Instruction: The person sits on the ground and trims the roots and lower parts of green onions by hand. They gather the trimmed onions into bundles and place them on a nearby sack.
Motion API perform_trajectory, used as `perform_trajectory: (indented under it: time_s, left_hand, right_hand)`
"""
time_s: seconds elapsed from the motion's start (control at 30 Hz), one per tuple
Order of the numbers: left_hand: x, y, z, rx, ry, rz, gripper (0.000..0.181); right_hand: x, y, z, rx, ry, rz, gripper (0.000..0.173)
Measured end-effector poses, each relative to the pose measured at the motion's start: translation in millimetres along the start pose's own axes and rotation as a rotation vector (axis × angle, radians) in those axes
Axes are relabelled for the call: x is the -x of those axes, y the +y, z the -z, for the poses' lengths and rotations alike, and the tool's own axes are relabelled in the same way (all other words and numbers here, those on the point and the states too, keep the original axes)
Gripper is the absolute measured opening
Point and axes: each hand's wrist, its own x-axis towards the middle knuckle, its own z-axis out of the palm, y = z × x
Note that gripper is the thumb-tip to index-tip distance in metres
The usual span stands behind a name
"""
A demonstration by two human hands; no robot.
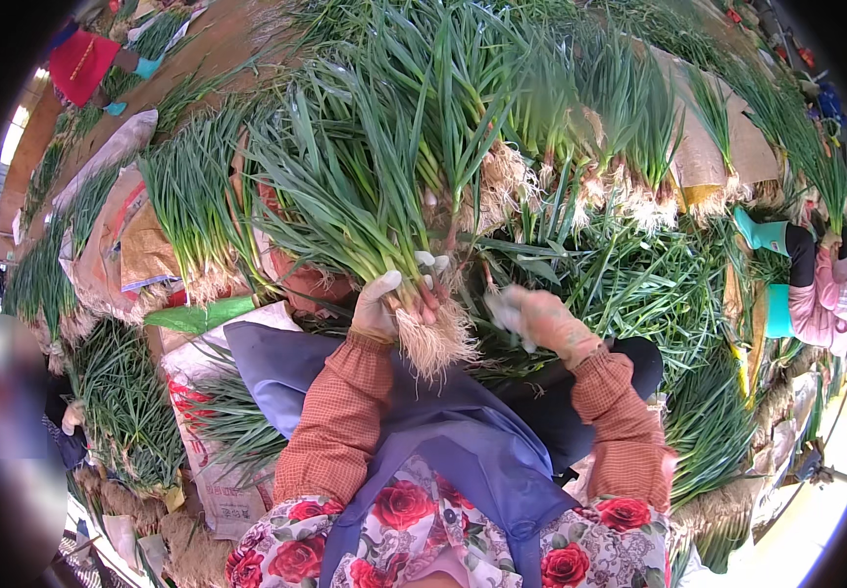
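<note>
My left hand [378,305], in a pale glove, is closed around a bunch of green garlic [412,290] above my lap. The bunch's long leaves point away from me, and its pale stringy roots [434,339] hang toward my apron [438,419]. To the right of these roots is my gloved right hand [545,323], blurred and apart from the bunch. A single stalk [489,276] with a reddish base lies just beyond its fingertips; whether the fingers grip it is unclear.
Rooted bunches [640,176] stand in a row ahead. Loose green leaves [637,287] are heaped at right. Woven sacks [210,434] and another bunch [199,220] lie left. Co-workers are at far right [824,294] and upper left [85,66].
</note>
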Motion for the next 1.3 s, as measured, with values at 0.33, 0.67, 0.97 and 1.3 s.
perform_trajectory:
  time_s: [0.33, 0.67, 0.97, 1.3]
  left_hand:
    - [6, 12, -20, -0.160, 0.088, 0.045, 0.055]
    - [11, -2, -13, 0.094, 0.177, 0.017, 0.043]
    - [14, -4, -10, 0.009, 0.265, 0.037, 0.039]
    - [6, 0, -31, -0.022, 0.081, 0.076, 0.062]
  right_hand:
    - [-62, -30, -44, 0.260, 0.581, 0.394, 0.035]
    - [-57, -18, -19, -0.676, 0.264, 0.060, 0.040]
    - [-67, -52, -51, -1.298, 0.434, 0.535, 0.020]
    - [-145, -27, -56, -0.386, 0.641, -0.039, 0.044]
